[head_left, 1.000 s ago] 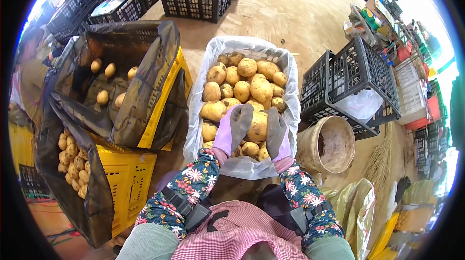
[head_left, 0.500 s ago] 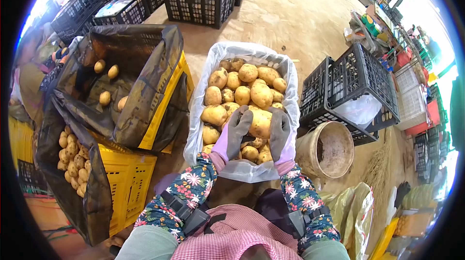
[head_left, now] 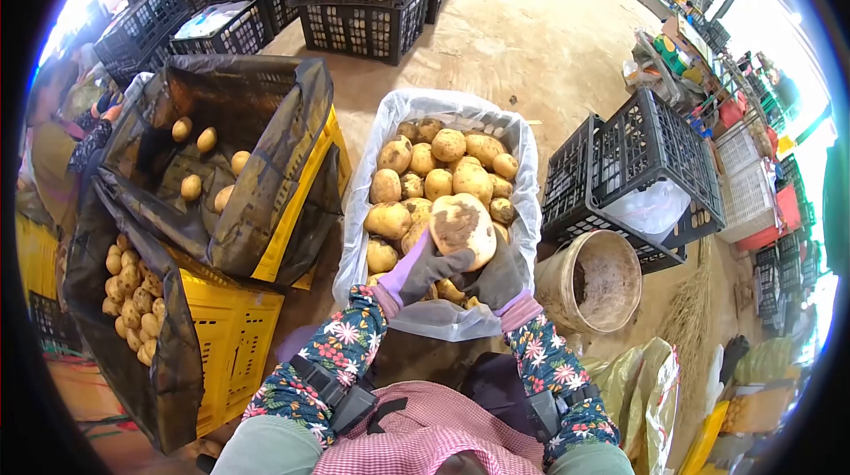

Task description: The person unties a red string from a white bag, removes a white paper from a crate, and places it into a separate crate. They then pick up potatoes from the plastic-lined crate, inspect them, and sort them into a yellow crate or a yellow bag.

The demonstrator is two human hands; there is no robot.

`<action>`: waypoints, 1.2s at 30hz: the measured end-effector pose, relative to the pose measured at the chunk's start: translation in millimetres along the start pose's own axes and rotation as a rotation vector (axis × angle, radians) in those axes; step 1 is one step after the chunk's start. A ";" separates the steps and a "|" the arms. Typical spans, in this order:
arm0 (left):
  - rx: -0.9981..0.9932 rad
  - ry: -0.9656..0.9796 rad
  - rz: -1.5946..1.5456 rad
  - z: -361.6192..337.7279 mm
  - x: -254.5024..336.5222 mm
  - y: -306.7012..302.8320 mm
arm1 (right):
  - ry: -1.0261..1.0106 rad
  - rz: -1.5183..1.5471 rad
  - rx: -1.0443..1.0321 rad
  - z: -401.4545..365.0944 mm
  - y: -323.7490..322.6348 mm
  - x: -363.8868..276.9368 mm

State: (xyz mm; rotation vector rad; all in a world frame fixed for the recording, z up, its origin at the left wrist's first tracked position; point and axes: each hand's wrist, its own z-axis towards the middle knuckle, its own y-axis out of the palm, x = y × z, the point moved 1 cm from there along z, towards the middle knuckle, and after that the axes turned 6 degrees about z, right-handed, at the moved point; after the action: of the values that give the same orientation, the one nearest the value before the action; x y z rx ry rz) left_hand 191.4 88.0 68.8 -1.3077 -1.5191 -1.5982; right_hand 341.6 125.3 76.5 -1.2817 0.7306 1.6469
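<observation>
A large potato (head_left: pixel 463 229) with a broad dark patch of soil is raised between my two gloved hands. My left hand (head_left: pixel 428 270) curls under its left and lower side, fingers closed against it. On the lower right, my right hand (head_left: pixel 498 273) presses against the same potato; its fingertips are partly hidden. Beneath lies a crate lined with translucent white plastic (head_left: pixel 352 236), filled with loose potatoes (head_left: pixel 439 183). Both hands are over the near half of this crate.
Yellow crates (head_left: pixel 232 338) with dark liners stand at left, holding more potatoes (head_left: pixel 139 305). At right are a dirty white bucket (head_left: pixel 611 276) and black crates (head_left: pixel 657 143). Stacked black crates (head_left: pixel 354 23) stand behind. Another person's sleeve (head_left: pixel 91 140) shows at far left.
The large potato has been lifted towards me and turned, so its soiled face now shows. Both hands moved lower in view with it. Another potato now lies in the upper dark-lined crate.
</observation>
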 end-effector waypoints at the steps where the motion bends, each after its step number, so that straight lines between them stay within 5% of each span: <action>1: 0.022 0.112 -0.048 3.5 -8.0 -0.9 | -0.046 -0.099 -0.011 3.6 -1.6 -1.2; 2: 0.026 0.110 -0.049 3.1 -8.9 -1.8 | -0.092 -0.196 -0.017 7.2 -3.2 -2.5; 4: 0.080 0.149 -0.135 5.0 -5.4 -6.4 | 0.678 -0.357 0.051 16.8 -32.5 58.8; 5: 0.175 0.168 -0.051 3.4 -1.4 -4.0 | 0.419 -0.235 0.210 16.3 -19.6 15.6; 6: 0.173 0.164 -0.049 3.4 -5.0 -4.9 | 0.484 0.142 0.233 17.1 -21.2 23.1; 7: 0.280 0.152 0.197 3.9 -11.7 -6.3 | 0.096 -0.229 0.127 19.6 -22.5 24.7; 9: 0.432 0.155 0.763 -2.3 5.1 11.5 | -0.053 -0.473 0.069 14.6 -2.0 10.3; 11: 0.424 0.225 0.203 10.5 -29.9 2.3 | 0.248 -0.381 0.159 10.7 23.1 -8.2; 13: 0.386 0.098 -0.276 12.6 -37.8 -2.6 | 0.190 -0.381 0.159 9.3 18.1 -0.2; 15: 0.234 0.120 0.808 0.8 -9.2 2.5 | 0.072 -0.382 0.142 13.0 16.0 1.2; 18: 0.187 0.046 0.390 -2.0 3.3 13.8 | 0.273 -0.246 0.095 19.3 -8.8 5.9; 20: 0.239 0.087 0.521 4.8 -16.6 2.9 | 0.293 -0.198 0.118 21.9 -11.4 20.1; 21: 0.311 0.105 0.804 7.1 -22.4 -3.5 | -0.006 -0.279 0.079 24.1 -10.2 18.8; 23: 0.369 0.121 1.121 6.6 -28.4 -10.6 | -0.035 -0.334 0.007 21.6 -2.4 12.8; 24: 0.367 0.117 1.121 5.1 -29.0 -11.0 | 0.230 -0.310 -0.018 21.2 6.6 0.6; 26: 0.352 0.170 1.220 0.9 -28.1 -11.8 | 0.189 -0.264 0.022 19.4 4.3 1.5; 27: 0.345 0.170 1.227 -0.1 -27.5 -11.6 | 0.385 -0.150 0.093 20.9 -2.8 6.9; 28: 0.306 0.187 1.049 -0.9 -26.5 -11.4 | 0.577 -0.029 0.164 22.4 -11.8 15.1; 30: 0.254 0.200 0.887 -4.4 -19.0 -11.1 | 0.633 0.246 0.187 22.8 -14.2 20.0; 32: 0.097 0.164 0.276 -6.2 -11.5 -8.1 | 0.441 -0.193 0.180 23.1 -15.2 14.9; 34: 0.018 0.097 0.104 -5.6 -23.4 -17.4 | 0.387 -0.128 0.193 23.7 4.0 -4.0; 36: -0.095 0.015 -0.526 -7.6 -34.6 -20.4 | 0.075 -0.347 0.126 18.4 26.3 -4.8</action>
State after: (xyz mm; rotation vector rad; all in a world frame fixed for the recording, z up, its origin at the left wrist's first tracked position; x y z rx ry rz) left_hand 183.6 77.2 30.2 -0.9839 -1.9040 -2.0114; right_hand 310.3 128.5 84.5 -1.3024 0.6066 1.2608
